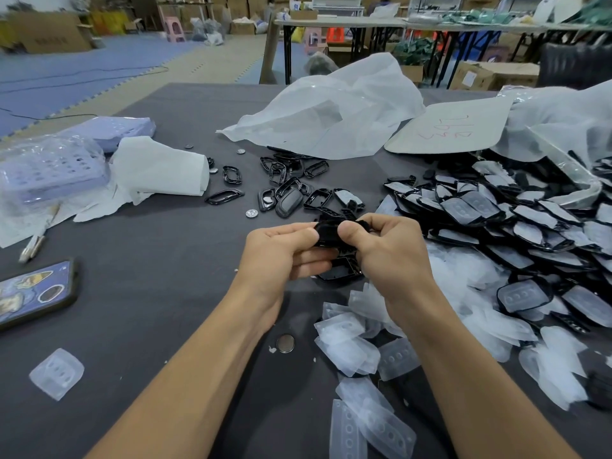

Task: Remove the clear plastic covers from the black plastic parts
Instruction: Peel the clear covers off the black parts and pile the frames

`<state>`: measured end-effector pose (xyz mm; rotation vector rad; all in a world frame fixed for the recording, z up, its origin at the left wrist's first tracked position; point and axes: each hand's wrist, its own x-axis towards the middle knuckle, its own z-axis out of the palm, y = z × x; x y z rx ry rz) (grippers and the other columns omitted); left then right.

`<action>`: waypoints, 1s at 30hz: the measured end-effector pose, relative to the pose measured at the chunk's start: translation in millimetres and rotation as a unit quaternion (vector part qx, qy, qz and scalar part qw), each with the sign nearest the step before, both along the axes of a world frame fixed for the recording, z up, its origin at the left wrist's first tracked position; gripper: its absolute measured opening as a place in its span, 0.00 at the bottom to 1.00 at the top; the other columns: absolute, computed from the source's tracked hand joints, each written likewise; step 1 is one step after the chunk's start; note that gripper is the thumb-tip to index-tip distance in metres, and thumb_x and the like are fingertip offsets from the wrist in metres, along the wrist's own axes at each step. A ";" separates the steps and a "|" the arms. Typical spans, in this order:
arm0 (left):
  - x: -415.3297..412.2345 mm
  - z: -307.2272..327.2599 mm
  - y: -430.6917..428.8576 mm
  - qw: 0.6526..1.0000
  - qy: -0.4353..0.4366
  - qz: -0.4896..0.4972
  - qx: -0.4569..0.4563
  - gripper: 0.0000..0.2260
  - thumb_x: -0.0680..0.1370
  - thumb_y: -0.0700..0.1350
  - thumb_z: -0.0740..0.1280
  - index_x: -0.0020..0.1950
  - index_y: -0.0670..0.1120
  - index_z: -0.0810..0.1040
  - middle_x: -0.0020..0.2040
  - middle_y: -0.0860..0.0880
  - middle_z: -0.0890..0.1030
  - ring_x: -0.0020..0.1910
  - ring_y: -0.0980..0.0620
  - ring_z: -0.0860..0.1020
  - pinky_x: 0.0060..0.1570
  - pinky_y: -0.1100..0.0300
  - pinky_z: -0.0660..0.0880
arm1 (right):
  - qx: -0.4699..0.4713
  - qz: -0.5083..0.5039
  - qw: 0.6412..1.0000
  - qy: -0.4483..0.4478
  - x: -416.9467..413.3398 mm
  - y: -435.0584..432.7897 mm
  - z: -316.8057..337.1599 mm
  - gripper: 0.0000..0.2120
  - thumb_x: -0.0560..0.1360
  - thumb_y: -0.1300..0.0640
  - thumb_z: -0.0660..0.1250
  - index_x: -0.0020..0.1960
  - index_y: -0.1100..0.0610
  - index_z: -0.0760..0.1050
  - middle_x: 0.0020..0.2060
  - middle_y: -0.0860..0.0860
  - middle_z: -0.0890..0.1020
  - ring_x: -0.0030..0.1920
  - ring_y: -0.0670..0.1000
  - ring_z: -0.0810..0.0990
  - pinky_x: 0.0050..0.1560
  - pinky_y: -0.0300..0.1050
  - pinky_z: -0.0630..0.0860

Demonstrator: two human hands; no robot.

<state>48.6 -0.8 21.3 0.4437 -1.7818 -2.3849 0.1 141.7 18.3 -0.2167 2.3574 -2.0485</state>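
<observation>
My left hand (284,250) and my right hand (384,246) meet over the middle of the table, both pinching one black plastic part (328,235) between thumbs and fingers. More black pieces (341,271) hang below it, partly hidden by my fingers. To the right lies a big heap of black parts with clear covers (516,220). Loose clear covers (357,352) are strewn under my right forearm, and one clear cover (57,373) lies alone at the lower left. Bare black frames (288,190) are scattered beyond my hands.
A phone (33,293) lies at the left edge, with a pen (33,243) above it. White tissue (159,170) and a plastic-wrapped purple box (49,170) sit at the left. A white bag (331,111), a card (450,127) and coin cells (285,343) are also on the grey table (149,260).
</observation>
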 end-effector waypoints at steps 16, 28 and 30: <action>-3.6 -3.0 -3.4 0.994 0.006 0.084 -0.071 0.07 0.79 0.31 0.67 0.52 0.38 0.84 0.34 0.42 0.86 0.29 0.51 0.83 0.31 0.62 0.81 | -0.065 0.004 0.989 -0.136 0.2 14.3 24.0 0.12 0.68 0.70 0.55 0.40 0.53 0.69 0.29 0.46 0.69 0.28 0.49 0.64 0.25 0.39 0.62; -3.6 -7.4 -4.6 0.991 0.012 0.086 -0.098 0.08 0.80 0.32 0.67 0.51 0.43 0.84 0.36 0.42 0.87 0.33 0.49 0.86 0.33 0.63 0.81 | -0.175 0.067 0.973 -0.133 -0.7 23.8 27.5 0.13 0.75 0.69 0.71 0.37 0.54 0.85 0.35 0.49 0.82 0.36 0.46 0.75 0.42 0.40 0.72; -3.5 -7.5 -4.5 0.991 0.016 0.087 -0.101 0.08 0.79 0.32 0.68 0.50 0.43 0.85 0.36 0.42 0.87 0.33 0.49 0.86 0.33 0.63 0.81 | -0.162 0.049 0.977 -0.127 -1.1 22.9 27.9 0.12 0.77 0.67 0.70 0.40 0.54 0.83 0.37 0.48 0.82 0.38 0.46 0.78 0.47 0.42 0.76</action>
